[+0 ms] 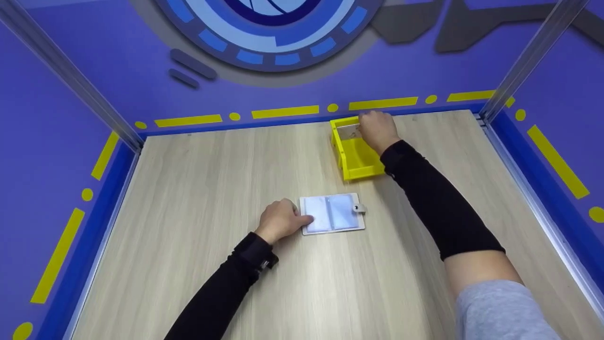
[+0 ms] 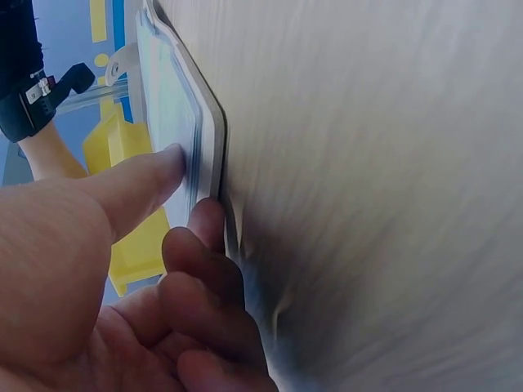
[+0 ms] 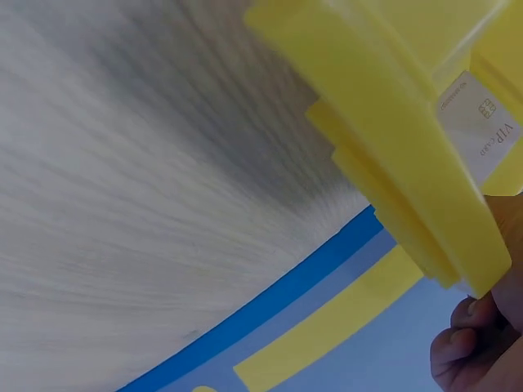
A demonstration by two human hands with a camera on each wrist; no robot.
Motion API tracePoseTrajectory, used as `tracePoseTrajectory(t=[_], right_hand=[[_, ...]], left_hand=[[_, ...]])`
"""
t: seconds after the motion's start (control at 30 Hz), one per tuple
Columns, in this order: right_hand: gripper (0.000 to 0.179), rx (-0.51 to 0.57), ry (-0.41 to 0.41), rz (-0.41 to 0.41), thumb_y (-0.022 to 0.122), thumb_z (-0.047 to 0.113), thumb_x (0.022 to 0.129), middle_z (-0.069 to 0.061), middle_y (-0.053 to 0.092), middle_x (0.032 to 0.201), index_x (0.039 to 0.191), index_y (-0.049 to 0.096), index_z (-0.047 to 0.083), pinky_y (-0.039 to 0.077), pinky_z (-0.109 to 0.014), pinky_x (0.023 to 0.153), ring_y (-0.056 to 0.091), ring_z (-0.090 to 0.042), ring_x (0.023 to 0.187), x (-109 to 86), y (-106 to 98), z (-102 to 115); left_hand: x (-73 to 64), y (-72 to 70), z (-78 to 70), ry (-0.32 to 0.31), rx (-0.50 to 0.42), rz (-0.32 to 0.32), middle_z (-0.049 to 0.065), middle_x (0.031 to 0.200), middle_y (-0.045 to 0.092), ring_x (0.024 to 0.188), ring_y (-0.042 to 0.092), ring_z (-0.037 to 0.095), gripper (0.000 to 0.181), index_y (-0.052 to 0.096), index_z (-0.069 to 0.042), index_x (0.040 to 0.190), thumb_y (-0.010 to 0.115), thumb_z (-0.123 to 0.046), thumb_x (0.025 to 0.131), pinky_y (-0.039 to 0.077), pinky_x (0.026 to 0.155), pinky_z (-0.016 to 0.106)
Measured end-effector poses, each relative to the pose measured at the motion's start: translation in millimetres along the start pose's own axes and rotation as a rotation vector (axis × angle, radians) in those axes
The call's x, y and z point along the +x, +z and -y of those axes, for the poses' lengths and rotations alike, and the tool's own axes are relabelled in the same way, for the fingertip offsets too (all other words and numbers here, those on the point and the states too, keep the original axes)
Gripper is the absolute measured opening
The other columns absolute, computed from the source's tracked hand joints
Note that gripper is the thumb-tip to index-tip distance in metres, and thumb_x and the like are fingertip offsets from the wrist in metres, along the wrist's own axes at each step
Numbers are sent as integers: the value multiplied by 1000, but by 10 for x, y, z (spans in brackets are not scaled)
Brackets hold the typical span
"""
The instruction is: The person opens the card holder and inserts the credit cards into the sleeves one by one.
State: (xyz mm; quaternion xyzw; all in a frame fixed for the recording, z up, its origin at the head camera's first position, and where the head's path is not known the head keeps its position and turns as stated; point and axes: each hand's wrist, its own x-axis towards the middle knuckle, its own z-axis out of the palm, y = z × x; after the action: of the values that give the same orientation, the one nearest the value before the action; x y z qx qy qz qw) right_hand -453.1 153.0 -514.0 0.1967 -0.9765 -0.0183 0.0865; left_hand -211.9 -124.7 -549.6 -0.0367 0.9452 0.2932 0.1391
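Observation:
An open white card holder (image 1: 330, 213) with clear sleeves and a snap tab lies on the table, the tab to the right. My left hand (image 1: 281, 219) pinches its left edge. In the left wrist view the thumb (image 2: 155, 175) presses on the sleeves, and a fingertip (image 2: 207, 222) sits against the cover's edge. Farther back, my right hand (image 1: 377, 130) grips the far rim of a yellow bin (image 1: 349, 173) near its right corner. Curled fingers (image 3: 453, 347) show outside the bin wall. A white card (image 3: 478, 122) printed "VIP CARD" is inside the bin, partly hidden.
The wood-look table (image 1: 198, 189) is enclosed by purple-blue panels (image 1: 283, 97) with yellow markings at the back and sides. Metal posts (image 1: 528, 61) stand in the corners. The bin is close to the back panel.

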Motion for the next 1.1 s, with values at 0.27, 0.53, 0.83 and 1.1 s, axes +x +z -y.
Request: tracePoseTrajectory(t=[0.27,0.53,0.83,1.1], right_hand=[[27,-5,42,32,72,24,109,-23,78,100,114,76,-3,64,-55,88,77,-40,94,40,15,-14],[20,4,57,64,69,14,109,-22,79,107,117,77,-3,63,-55,95,76,-39,101,96,27,-14],[23,-14,46,40,71,16,109,-23,79,107,117,76,-4,63,-56,94,77,-41,100,105,43,-23],[17,-24,52,45,70,8,108,-24,78,108,119,76,-4,63,-56,93,76,-41,101,113,47,-25]], left_hand=[[3,-11,-4,15,-5,-2,-9,61,47,58,46,12,52,57,-20,61,87,-50,92,34,54,30],[9,-17,5,21,10,-8,-9,62,47,60,46,13,52,56,-21,62,87,-51,91,34,56,31],[8,-19,4,25,-2,-1,-10,60,44,58,44,12,54,55,-21,59,87,-51,91,32,55,30],[8,-19,-1,5,-2,1,-9,62,47,59,46,13,53,56,-21,62,88,-51,91,34,56,30]])
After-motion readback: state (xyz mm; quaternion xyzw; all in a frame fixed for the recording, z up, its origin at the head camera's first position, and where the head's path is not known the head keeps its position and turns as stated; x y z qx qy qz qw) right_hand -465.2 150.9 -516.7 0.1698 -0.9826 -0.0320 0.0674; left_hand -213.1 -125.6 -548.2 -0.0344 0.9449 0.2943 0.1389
